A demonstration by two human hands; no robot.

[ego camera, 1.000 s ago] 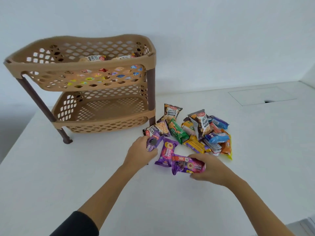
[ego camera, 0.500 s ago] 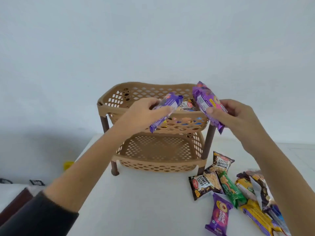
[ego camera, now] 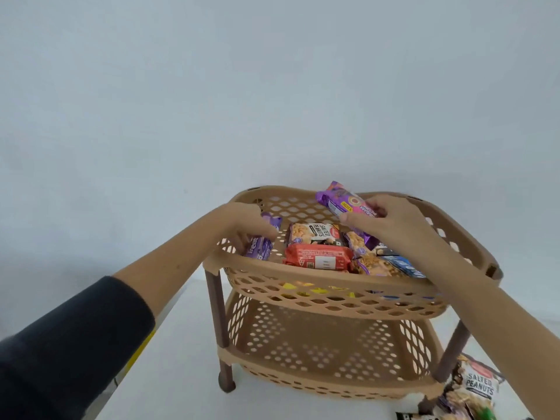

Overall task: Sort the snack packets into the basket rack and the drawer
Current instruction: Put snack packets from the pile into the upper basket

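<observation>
A tan two-tier basket rack [ego camera: 330,301] stands on the white table. My left hand [ego camera: 242,225] holds a purple biscuit packet [ego camera: 262,241] down inside the top basket at its left end. My right hand [ego camera: 391,225] grips a second purple packet [ego camera: 342,203] just above the top basket's far right. Several packets lie in the top basket: a salted peanuts bag [ego camera: 312,233], a red packet [ego camera: 318,257], a blue one [ego camera: 403,266]. The lower basket [ego camera: 318,344] holds nothing I can see.
More packets lie on the table at the bottom right, among them a salted peanuts bag [ego camera: 478,386]. The table's left edge [ego camera: 136,356] runs close beside the rack, with a yellow strip along it. A plain wall stands behind.
Both hands have carried their purple packets from the table up over the rack. The left one has now gone down into the top basket; my view has closed in on the rack.
</observation>
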